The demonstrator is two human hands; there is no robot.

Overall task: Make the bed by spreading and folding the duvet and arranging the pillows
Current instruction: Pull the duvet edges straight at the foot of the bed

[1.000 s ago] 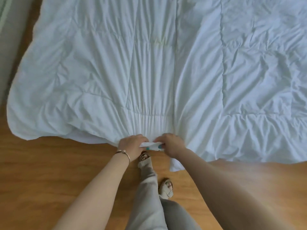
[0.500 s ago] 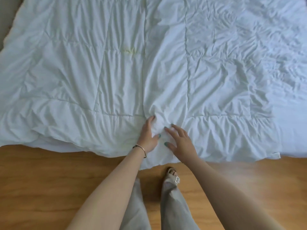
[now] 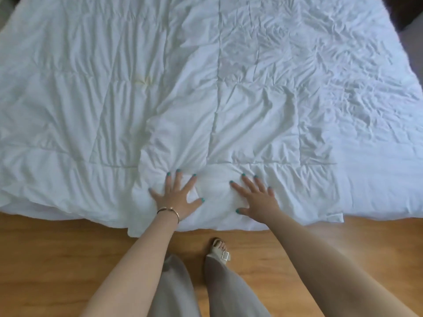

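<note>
Because the white quilted fabric duvet [image 3: 229, 99] lies spread across nearly the whole bed, its near hem draping over the edge just above the orange-brown wooden floor [image 3: 57, 259], it reads as soft, puffy and light, something that will crumple and billow rather than keep any shape. The left hand [image 3: 176, 197] and the right hand [image 3: 256, 200] both rest flat on it near that front hem, fingers straight and splayed, palms down, holding nothing; they are pressing the cloth, not gripping it. A bunched ridge of creases gathers just beyond the left fingertips, and fine wrinkles cover the far right portion. Judging by this, flat palms sliding outward should smooth it well, since the cotton-like surface looks to offer enough friction. For folding or shifting it, the better hold is probably along the stitched hem or at the loose corner [image 3: 336, 217] showing to the right of the right hand, taken with both hands well apart, because a single pinch in the middle would only drag up a peak. No pillows are in view.
</note>
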